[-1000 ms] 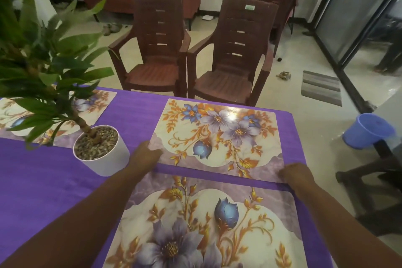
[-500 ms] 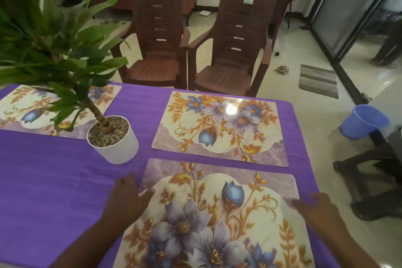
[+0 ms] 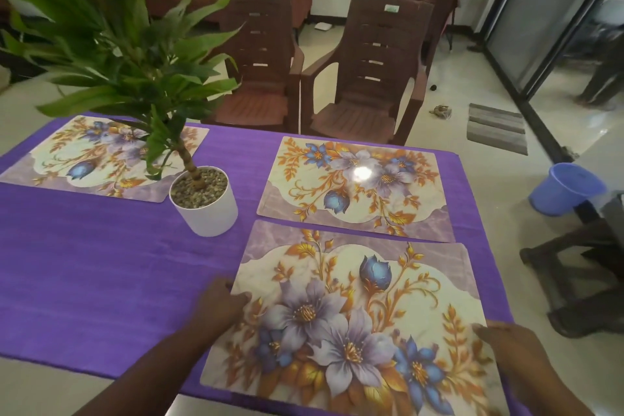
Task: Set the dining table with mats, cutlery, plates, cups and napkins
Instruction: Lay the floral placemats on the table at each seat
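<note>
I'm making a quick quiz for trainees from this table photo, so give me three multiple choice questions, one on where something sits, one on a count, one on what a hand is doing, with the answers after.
1. Where does the white plant pot stand?
A. On the purple tablecloth, between the far left mat and the far right mat
B. On a chair seat
C. On the near mat

2. How many floral mats lie on the table?
A. One
B. Three
C. Five

3. What is the left hand doing?
A. Lifting the pot
B. Holding a cup
C. Touching the left edge of the near mat

Answers: 1 A, the pot stands on bare cloth between the two far mats. 2 B, two far mats and one near mat show. 3 C, its fingers lie on that mat's left edge, while the right hand rests at the right edge.
</note>
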